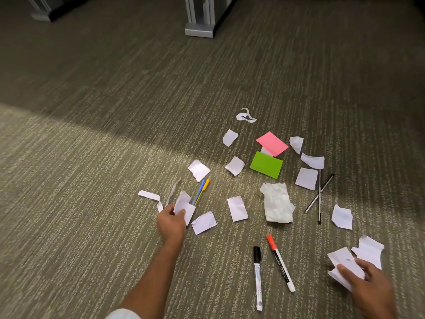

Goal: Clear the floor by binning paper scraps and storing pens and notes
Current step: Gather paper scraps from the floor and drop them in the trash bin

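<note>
We count two markers point(258, 272) point(280, 263), four pens point(199, 189) point(205, 185) point(319, 212) point(310, 205), two sticky-note pads point(272, 143) point(266, 164) and about seventeen paper scraps point(237, 208).

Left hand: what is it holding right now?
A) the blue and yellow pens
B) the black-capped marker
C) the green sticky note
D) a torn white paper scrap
D: the left hand pinches a torn white paper scrap between thumb and fingers; the blue and yellow plastic pens lie beyond it.

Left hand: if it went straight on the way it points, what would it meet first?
Probably the blue and yellow pens lying just beyond the white paper scrap the left hand holds; depth is unclear.
</note>
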A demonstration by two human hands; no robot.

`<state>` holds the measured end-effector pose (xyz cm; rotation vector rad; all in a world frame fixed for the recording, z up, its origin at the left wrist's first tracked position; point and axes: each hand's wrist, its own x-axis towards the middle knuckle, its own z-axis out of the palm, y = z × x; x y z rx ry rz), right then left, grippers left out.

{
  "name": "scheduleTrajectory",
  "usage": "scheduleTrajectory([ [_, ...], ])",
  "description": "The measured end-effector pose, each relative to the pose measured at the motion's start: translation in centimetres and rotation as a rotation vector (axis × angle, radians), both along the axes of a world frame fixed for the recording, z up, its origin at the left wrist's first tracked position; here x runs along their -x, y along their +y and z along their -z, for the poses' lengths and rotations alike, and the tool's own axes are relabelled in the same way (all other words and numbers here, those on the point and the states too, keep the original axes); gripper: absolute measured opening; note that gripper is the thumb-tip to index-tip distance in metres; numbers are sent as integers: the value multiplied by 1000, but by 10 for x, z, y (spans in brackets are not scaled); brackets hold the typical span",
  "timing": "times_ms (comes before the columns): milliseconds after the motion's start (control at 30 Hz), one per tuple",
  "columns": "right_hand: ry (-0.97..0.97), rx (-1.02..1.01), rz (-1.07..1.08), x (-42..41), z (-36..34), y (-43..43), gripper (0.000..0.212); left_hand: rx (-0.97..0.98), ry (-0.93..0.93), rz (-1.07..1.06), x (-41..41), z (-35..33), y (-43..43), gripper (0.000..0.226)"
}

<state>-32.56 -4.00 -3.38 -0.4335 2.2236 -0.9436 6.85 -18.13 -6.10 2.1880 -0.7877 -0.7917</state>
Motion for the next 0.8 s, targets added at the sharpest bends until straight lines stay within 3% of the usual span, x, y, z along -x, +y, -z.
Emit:
scheduleTrajectory([
  [100, 6, 9, 32, 3, 1, 1, 44, 104, 29, -117, 0, -11, 11, 38],
  [200, 3, 24, 59, 7, 1, 1, 42, 176, 63, -149, -1, -18, 24, 39],
  [367, 30, 63, 80, 13, 1, 2, 29, 56, 152, 271, 18, -13, 36, 40],
  [500, 72, 66, 57, 19, 5, 2, 17, -102, -18, 533, 27, -6, 28, 50],
  [800, 99, 130, 87, 34, 13, 4, 8, -269, -195, 615, 24, 4, 5, 30],
])
